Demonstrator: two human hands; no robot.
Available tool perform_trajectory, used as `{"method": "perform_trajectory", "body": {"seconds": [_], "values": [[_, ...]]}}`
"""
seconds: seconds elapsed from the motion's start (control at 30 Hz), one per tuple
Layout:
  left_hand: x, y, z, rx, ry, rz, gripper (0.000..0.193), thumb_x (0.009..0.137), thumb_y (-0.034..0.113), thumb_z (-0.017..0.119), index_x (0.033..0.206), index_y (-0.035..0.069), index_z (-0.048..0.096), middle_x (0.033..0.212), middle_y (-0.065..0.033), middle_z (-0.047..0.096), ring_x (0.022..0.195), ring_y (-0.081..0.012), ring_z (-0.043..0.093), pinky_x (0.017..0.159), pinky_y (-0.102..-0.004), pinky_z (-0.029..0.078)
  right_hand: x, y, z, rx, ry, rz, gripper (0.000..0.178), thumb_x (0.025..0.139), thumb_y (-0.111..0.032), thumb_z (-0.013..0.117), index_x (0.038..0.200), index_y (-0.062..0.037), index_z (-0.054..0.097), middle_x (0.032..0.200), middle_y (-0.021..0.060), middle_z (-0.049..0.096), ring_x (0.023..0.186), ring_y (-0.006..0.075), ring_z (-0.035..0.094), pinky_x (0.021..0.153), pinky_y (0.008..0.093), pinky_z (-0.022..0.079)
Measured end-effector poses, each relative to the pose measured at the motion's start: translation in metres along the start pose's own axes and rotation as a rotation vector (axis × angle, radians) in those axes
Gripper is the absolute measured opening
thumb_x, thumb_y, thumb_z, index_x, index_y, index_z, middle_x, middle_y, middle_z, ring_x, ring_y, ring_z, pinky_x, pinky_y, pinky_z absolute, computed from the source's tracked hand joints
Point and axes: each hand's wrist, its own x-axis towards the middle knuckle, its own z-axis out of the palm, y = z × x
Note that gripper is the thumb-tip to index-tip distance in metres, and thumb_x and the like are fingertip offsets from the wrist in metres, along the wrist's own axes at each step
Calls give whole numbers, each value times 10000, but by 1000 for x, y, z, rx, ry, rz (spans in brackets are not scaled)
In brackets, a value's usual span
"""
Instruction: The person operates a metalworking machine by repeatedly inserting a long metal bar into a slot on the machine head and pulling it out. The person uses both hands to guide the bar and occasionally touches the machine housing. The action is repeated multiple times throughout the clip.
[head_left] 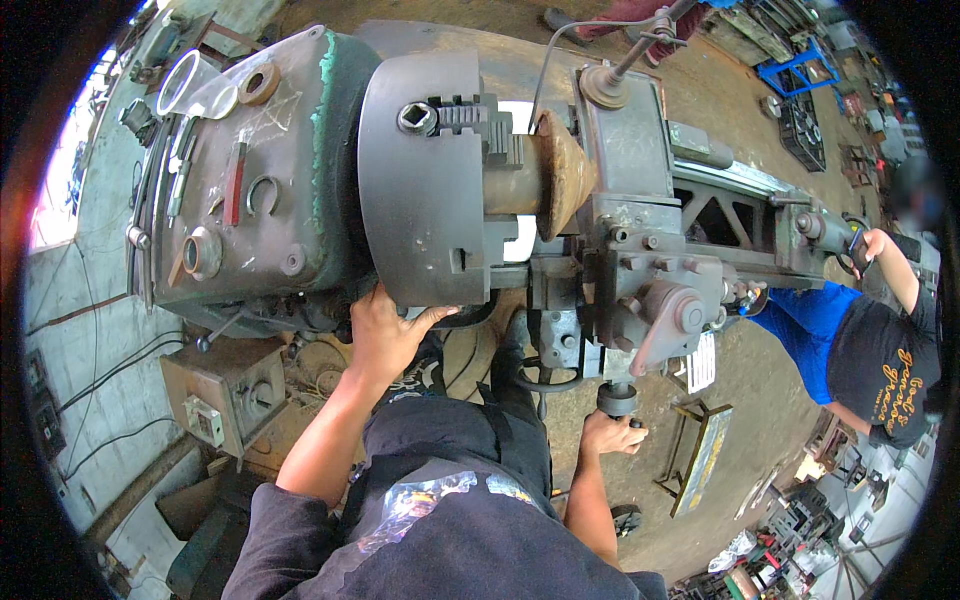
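Observation:
A large grey lathe chuck fills the upper middle. Its stepped jaws clamp a brown metal workpiece with a rusty flared flange. Against the chuck's lower left edge lies my left hand, thumb stretched out to the right; some of its fingers are hidden behind the chuck. Lower right, under the carriage, my right hand is closed round the handle of a small dark crank wheel. A larger handwheel stands to its left.
On the headstock lie rings, a red bar and safety glasses. A grey electrical box stands lower left. At right, another person has a hand on the tailstock wheel. A metal stand is on the floor.

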Motion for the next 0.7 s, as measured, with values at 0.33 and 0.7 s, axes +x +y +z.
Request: {"method": "perform_trajectory", "body": {"seconds": [0.33,0.7], "values": [[1,-28,18,47,17,82,369,724,233,926,1002,51,765,942,-167,766,873,-359,752,743,-432,576,1,-4,-4,34,85,-45,373,714,-381,827,815,-41,713,1131,218,535,1149,409,528,1037,583,336],[2,-54,40,-28,78,101,240,764,150,854,956,40,764,887,-189,756,843,-388,747,696,-438,576,1,-3,-5,-18,0,-8,419,747,-432,826,862,-34,768,1113,189,509,1188,375,484,1072,561,309]]}}
